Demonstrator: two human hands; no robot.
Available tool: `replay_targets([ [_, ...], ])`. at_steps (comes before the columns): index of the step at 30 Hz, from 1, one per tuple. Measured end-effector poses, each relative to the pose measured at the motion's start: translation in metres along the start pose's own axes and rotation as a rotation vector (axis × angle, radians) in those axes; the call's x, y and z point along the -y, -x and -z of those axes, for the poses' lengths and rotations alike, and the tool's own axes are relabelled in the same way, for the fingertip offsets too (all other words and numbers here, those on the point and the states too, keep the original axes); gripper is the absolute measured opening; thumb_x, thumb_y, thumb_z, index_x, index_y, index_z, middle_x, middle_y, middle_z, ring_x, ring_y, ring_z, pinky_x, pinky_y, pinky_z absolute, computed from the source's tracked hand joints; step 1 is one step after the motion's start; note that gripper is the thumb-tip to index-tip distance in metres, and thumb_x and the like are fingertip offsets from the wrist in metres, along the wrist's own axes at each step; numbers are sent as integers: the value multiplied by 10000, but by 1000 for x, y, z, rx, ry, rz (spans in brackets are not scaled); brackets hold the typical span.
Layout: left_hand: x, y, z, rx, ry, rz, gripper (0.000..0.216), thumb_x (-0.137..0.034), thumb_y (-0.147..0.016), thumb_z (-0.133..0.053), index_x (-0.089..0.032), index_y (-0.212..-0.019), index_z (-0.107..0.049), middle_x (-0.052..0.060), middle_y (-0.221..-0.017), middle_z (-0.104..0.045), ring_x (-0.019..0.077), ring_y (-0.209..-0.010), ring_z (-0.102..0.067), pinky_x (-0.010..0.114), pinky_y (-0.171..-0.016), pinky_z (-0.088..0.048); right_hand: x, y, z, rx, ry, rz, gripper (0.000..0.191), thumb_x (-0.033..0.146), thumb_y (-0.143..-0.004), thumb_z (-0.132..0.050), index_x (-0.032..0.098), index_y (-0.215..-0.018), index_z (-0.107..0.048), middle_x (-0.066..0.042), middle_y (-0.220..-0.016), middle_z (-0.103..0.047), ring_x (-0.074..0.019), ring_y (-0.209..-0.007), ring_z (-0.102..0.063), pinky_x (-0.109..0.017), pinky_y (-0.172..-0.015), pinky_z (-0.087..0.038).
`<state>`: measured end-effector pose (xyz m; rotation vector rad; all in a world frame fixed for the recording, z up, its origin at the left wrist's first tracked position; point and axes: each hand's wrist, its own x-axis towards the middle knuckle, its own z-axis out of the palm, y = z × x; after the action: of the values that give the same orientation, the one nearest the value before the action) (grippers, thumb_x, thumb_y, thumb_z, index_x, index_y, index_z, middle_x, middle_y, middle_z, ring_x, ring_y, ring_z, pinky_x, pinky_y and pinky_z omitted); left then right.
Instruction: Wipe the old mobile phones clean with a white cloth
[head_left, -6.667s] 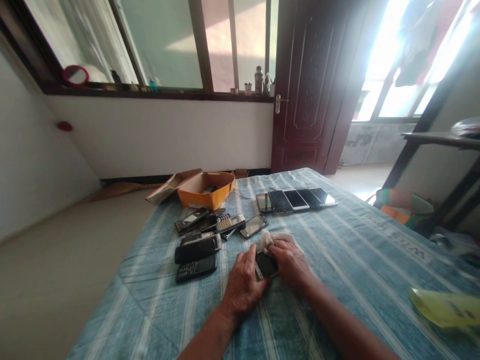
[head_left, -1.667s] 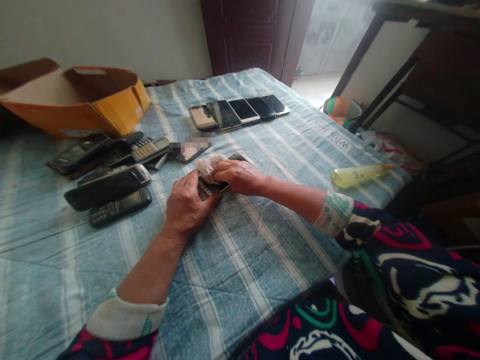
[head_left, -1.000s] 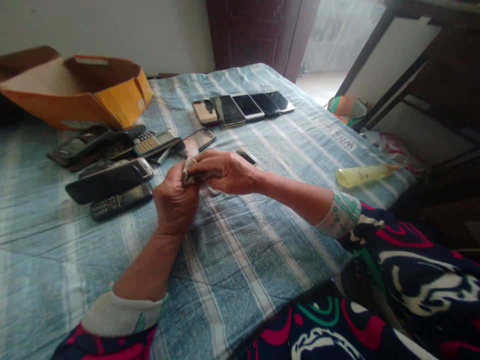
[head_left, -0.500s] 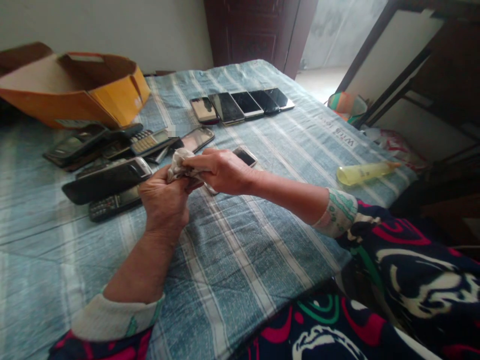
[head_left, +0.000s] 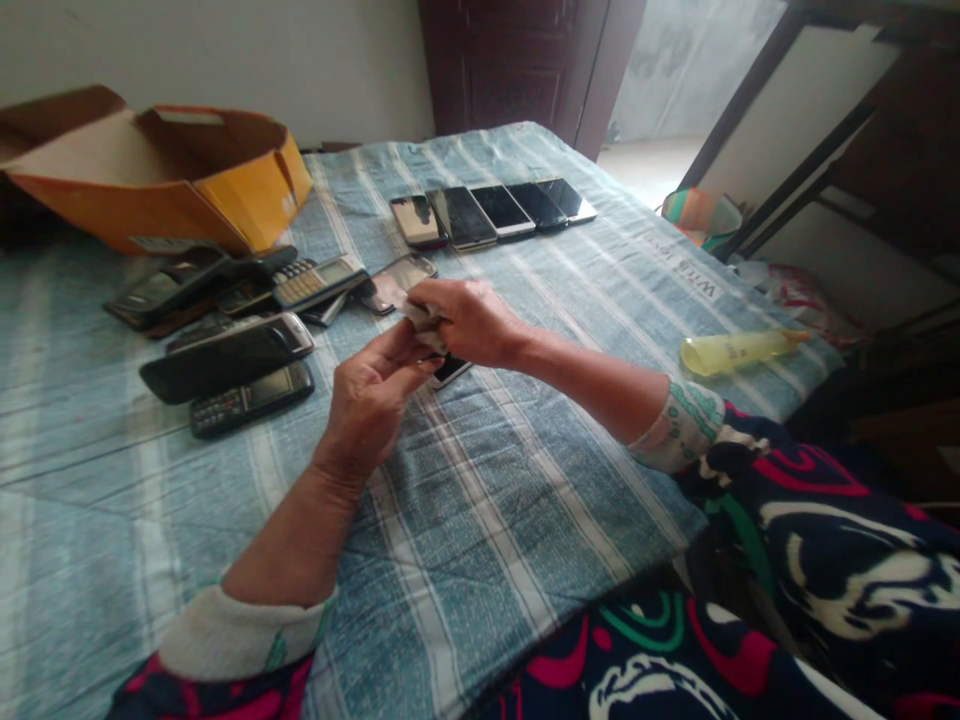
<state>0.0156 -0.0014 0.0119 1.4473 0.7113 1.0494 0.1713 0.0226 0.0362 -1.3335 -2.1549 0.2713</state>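
A crumpled whitish cloth is bunched between my two hands above the table. My right hand is closed around it from the upper right. With thumb and fingers together, my left hand pinches its lower left side. Just below the fingertips, a phone with a dark screen and pale edge lies on the table, mostly covered by my right hand. Another phone with a shiny screen lies just behind the cloth. Left of my hands is a loose pile of old phones, including a keypad phone and a black phone.
Several phones lie side by side in a row toward the back of the striped bedspread. An open orange cardboard box stands at the back left. A yellow translucent bottle lies near the right edge.
My left hand has moved right, away from the phone pile, and its fingers have straightened somewhat. The cloth has shifted right with both hands. The camera view has moved slightly.
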Motion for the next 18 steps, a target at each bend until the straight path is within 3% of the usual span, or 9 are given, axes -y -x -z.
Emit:
replay_targets([
  [4,10,2,7,-126,-554,-123,431,-250,-794,-595,-179,-1219,-589,64,-1047,-701,224,-906,-667,412,-888,-519,-5,9,10,121,267,-61,132,131,-836,-501,163,-805,-625,-32,-803,-590,-156,-746,-520,-272,-657,-358],
  [8,14,-2,17,-112,-1016,-235,515,-307,-761,-621,-152,-1246,-541,120,-1188,-630,302,-1110,-573,470,-994,-427,-6,23,-4,179,431,-22,205,108,-904,-436,140,-853,-632,-98,-893,-614,-209,-850,-512,-326,-725,-377],
  [12,15,-5,21,15,-1204,-178,765,-440,-687,-675,-74,-1312,-429,199,-1285,-549,367,-1189,-501,509,-1015,-382,-2,33,-29,100,415,103,207,152,-948,-413,139,-898,-614,-94,-937,-597,-214,-922,-483,-349,-820,-371],
  [18,12,-2,19,81,-1270,-96,879,-492,-636,-690,-104,-1353,-363,175,-1278,-559,349,-1156,-528,472,-979,-412,-2,33,-41,70,320,253,181,167,-952,-420,145,-939,-599,-79,-959,-576,-207,-964,-482,-342,-864,-360],
])
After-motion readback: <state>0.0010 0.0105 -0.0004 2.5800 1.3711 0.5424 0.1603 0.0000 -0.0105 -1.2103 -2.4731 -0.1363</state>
